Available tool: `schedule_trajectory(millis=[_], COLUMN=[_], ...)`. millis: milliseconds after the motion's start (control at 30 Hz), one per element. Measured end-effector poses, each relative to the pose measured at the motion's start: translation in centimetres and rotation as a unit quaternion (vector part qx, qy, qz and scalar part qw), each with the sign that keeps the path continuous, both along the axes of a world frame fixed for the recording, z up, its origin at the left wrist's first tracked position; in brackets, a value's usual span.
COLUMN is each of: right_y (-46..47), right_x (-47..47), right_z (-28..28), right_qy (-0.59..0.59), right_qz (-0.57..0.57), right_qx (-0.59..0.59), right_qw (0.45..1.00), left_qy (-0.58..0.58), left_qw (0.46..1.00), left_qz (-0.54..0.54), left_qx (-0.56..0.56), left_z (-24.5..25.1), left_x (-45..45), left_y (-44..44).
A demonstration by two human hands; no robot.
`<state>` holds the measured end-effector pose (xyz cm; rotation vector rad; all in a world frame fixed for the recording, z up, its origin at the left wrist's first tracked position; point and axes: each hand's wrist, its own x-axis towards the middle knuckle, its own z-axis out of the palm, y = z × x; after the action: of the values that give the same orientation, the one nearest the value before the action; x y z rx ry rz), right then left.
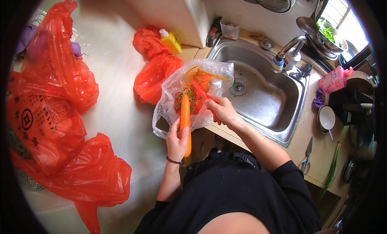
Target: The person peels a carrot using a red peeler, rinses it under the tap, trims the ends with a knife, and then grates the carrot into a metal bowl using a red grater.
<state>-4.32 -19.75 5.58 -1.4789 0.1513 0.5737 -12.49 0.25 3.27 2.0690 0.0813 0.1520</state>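
Observation:
My left hand (177, 141) holds a long orange carrot (185, 122) upright in the view, its tip pointing over an opened clear plastic bag (170, 91). In my right hand (222, 110) is a red-handled tool (199, 90), probably a peeler; its working end is hard to make out. It is to the right of the carrot, apart from it. Inside the bag lie orange carrot peelings (201, 73) and green stems with small leaves (191, 101), with red plastic beneath them. The bag rests at the left edge of the sink.
A steel sink (260, 104) with a faucet (282, 54) is at the right. Red plastic bags (51, 119) lie at the left, another red bag (157, 76) beside a yellow bottle (171, 42). Scissors (307, 158), green onions (332, 167), a white bowl (326, 117) and a pink bottle (334, 79) stand or lie right.

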Motion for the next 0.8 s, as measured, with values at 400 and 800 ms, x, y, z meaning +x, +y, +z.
schedule_trajectory(millis=[400,800], right_y=[0.5,0.2], right_x=[-0.9,-0.1], right_z=[-0.4,1.3], right_qy=[-0.285,-0.393], right_qz=[0.034,0.060], right_qx=[-0.280,-0.303], right_qw=[0.916,0.866], left_qy=[0.049,0.199], left_qw=[0.992,0.879], left_qz=[-0.022,-0.047], left_qx=[-0.116,-0.431], left_z=[1.2,2.6], left_x=[0.4,2.3], left_y=[0.7,3.4])
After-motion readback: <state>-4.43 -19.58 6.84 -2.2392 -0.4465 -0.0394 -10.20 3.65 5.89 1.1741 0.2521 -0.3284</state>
